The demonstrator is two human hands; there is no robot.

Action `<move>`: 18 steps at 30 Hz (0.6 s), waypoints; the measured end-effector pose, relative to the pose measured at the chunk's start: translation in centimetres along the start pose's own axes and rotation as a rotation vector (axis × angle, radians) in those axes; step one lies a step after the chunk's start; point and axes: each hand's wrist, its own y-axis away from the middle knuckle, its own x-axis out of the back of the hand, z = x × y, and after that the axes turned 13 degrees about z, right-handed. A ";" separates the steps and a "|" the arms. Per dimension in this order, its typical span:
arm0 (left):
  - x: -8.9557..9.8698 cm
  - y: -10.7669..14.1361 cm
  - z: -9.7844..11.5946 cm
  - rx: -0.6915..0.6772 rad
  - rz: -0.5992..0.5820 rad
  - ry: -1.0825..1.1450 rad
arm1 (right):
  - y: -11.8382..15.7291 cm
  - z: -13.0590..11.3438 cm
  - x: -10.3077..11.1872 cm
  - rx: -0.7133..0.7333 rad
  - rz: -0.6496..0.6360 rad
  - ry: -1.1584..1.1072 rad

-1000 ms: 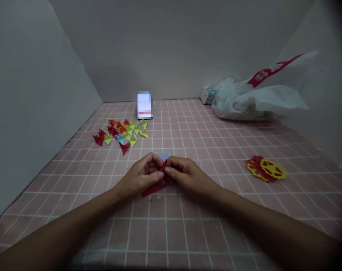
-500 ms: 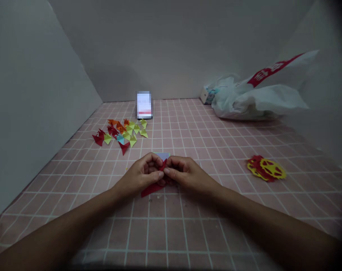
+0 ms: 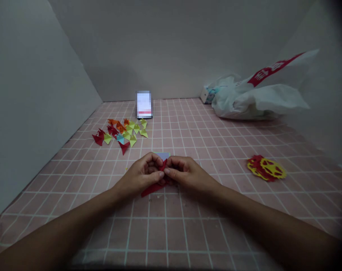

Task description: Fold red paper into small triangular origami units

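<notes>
Between my two hands is a piece of red folded paper (image 3: 164, 164), pinched from both sides and partly covered by the fingers. My left hand (image 3: 146, 171) is closed on its left side, thumb against the fingers. On the other side my right hand (image 3: 183, 169) pinches it with thumb and forefinger, the thumbtips almost meeting. Under the hands lies a flat red paper (image 3: 151, 190), its left corner showing. Just behind them the edge of a pale blue-violet paper (image 3: 163, 155) sticks out.
Several folded paper cranes (image 3: 127, 131) in red, orange, yellow and blue stand at back left. A lit phone (image 3: 144, 105) leans behind them. Red and yellow cut-out discs (image 3: 266, 168) lie at right. A white plastic bag (image 3: 255, 101) and a small box (image 3: 207, 95) sit at back right.
Almost nothing differs. Both hands stay in place around the red folded paper, with only a very slight shift of the fingers.
</notes>
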 end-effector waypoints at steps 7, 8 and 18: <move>-0.1 0.4 -0.1 -0.231 0.064 -0.275 | 0.1 -0.2 -0.1 -0.014 0.023 0.011; -0.1 0.4 -0.1 -0.252 0.068 -0.310 | 0.2 -0.3 -0.2 -0.015 0.023 0.017; 0.1 0.3 -0.2 -0.292 0.034 -0.360 | 0.3 -0.4 -0.3 0.012 0.067 0.019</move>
